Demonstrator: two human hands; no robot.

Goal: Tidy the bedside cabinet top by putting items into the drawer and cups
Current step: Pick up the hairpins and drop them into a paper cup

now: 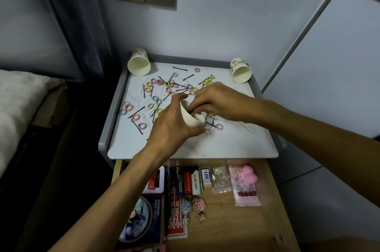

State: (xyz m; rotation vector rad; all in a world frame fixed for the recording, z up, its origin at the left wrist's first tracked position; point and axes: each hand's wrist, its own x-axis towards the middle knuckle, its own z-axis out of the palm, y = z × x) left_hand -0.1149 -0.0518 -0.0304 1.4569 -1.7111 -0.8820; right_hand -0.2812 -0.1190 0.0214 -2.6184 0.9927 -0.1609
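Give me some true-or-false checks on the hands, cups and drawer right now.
The left hand grips a paper cup: true.
The drawer is closed: false, it is pulled open with items inside.
Hair ties and bobby pins lie scattered on the cabinet top: true.
Only one cup is in view: false, a back left cup and a back right cup are there too.
The right hand rests in the drawer: false, its fingers are at the held cup's mouth.

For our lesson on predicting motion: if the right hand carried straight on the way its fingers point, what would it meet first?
Most likely the tilted paper cup gripped by the left hand; the right hand has its fingertips at the cup's mouth, though depth is unclear.
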